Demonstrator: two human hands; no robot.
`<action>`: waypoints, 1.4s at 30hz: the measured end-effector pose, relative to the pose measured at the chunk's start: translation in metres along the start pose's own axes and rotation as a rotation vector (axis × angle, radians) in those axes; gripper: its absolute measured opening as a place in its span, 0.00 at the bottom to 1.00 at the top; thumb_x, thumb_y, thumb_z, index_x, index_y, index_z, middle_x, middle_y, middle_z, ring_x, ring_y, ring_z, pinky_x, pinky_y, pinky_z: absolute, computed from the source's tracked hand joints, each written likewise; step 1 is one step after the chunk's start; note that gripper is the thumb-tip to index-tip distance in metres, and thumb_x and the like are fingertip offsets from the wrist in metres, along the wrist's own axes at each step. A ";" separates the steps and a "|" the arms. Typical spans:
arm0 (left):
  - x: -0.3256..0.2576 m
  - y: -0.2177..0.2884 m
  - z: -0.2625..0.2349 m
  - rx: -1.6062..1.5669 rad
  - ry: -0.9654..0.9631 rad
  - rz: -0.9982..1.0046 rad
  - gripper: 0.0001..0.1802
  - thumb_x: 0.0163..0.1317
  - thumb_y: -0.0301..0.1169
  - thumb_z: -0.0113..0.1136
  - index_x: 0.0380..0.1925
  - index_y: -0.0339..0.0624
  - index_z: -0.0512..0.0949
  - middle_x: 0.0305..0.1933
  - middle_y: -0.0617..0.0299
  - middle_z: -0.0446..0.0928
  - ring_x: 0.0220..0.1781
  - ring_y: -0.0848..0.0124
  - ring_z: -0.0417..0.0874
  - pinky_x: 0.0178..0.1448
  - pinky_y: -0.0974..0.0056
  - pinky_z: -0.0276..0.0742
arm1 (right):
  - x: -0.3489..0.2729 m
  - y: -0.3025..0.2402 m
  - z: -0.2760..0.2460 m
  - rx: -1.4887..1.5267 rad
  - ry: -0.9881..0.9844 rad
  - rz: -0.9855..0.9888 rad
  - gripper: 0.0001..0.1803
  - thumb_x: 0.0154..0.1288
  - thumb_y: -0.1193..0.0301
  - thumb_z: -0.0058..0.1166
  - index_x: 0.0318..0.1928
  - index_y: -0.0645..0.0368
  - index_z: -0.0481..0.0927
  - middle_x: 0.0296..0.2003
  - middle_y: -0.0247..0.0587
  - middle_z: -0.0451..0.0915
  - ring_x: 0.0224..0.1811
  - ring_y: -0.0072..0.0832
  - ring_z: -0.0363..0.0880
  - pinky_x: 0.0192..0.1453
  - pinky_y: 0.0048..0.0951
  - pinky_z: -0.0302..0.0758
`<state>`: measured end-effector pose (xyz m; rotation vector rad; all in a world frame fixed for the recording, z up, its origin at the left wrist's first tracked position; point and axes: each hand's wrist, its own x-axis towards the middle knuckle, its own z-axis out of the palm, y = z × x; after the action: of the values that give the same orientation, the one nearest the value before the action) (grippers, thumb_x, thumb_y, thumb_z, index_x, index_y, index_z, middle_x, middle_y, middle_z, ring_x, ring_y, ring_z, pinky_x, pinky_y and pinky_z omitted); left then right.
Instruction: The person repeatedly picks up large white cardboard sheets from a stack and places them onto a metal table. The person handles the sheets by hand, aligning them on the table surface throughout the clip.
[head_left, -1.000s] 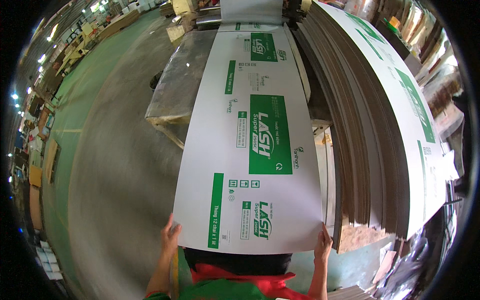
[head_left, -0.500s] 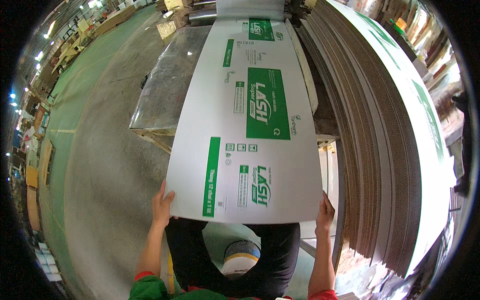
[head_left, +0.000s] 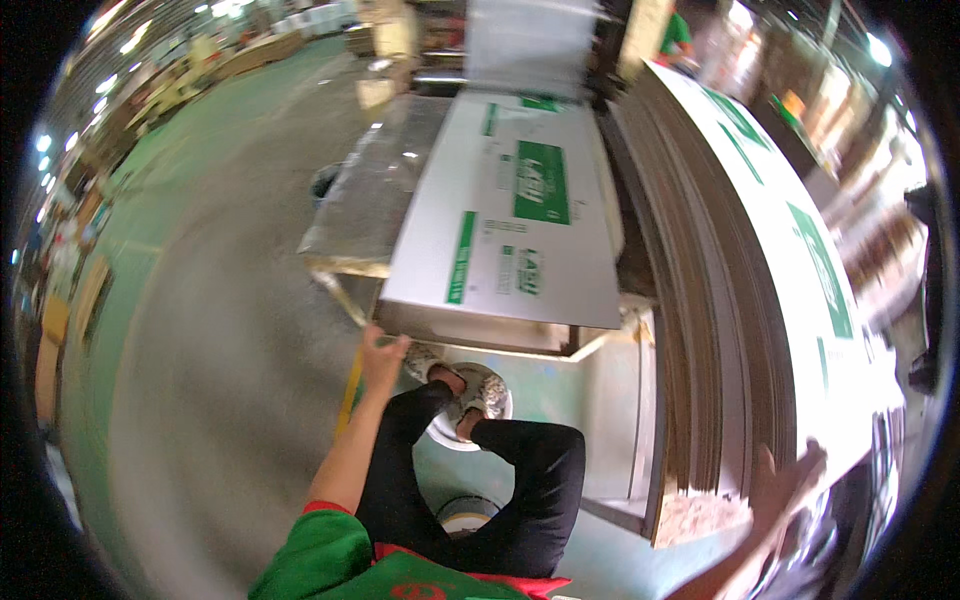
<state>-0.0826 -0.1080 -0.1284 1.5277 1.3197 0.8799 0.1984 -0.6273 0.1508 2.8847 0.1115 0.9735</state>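
A white cardboard sheet (head_left: 500, 190) with green print lies on the metal table in front of me, its far end at the machine. My left hand (head_left: 380, 360) hangs just below and left of the sheet's near left corner, apart from it. Its fingers and thumb are apart, with nothing between them. On my right stands a tall stack of corrugated cardboard sheets (head_left: 720, 290), the top one white with green print. My right hand (head_left: 788, 485), slightly blurred, is at the near end of this stack with its fingers spread. Whether it touches the top sheet I cannot tell.
The machine (head_left: 530, 50) has rollers and a pale sheet-like panel at the far end. A metal table (head_left: 365, 200) spreads left of the sheet. The stack rests on a wooden board (head_left: 700, 518). My feet are on a round white base (head_left: 500, 405). Part of another person (head_left: 677, 35) shows beyond the stack.
Both hands have let go of the cardboard sheet, which has slid away toward the machine. My right hand has moved right to the stack; my left is up and slightly right. The view has shifted.
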 end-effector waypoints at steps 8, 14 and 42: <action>-0.112 0.011 0.016 -0.274 -0.259 0.188 0.36 0.60 0.41 0.69 0.63 0.33 0.69 0.62 0.45 0.73 0.47 0.58 0.87 0.50 0.59 0.83 | 0.021 0.097 0.059 0.175 -0.311 -0.035 0.35 0.45 0.75 0.74 0.53 0.72 0.69 0.50 0.60 0.72 0.59 0.53 0.70 0.67 0.49 0.67; -0.181 0.079 0.017 -0.167 -0.546 0.047 0.32 0.67 0.47 0.62 0.64 0.40 0.69 0.61 0.50 0.75 0.45 0.65 0.86 0.42 0.63 0.84 | 0.014 0.079 0.033 -0.070 -0.147 -0.165 0.13 0.64 0.78 0.53 0.48 0.68 0.74 0.44 0.56 0.77 0.49 0.49 0.79 0.53 0.47 0.76; -0.241 -0.012 -0.187 -0.040 -0.458 -0.212 0.34 0.66 0.52 0.61 0.57 0.31 0.76 0.51 0.50 0.81 0.52 0.64 0.81 0.55 0.58 0.77 | -0.169 0.033 0.147 1.109 -0.746 -0.013 0.22 0.65 0.70 0.59 0.57 0.68 0.79 0.42 0.45 0.83 0.41 0.29 0.78 0.45 0.32 0.76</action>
<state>-0.3018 -0.3110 -0.0666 1.4195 1.0911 0.3880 0.1547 -0.6864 -0.0639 3.9339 0.8163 -0.4289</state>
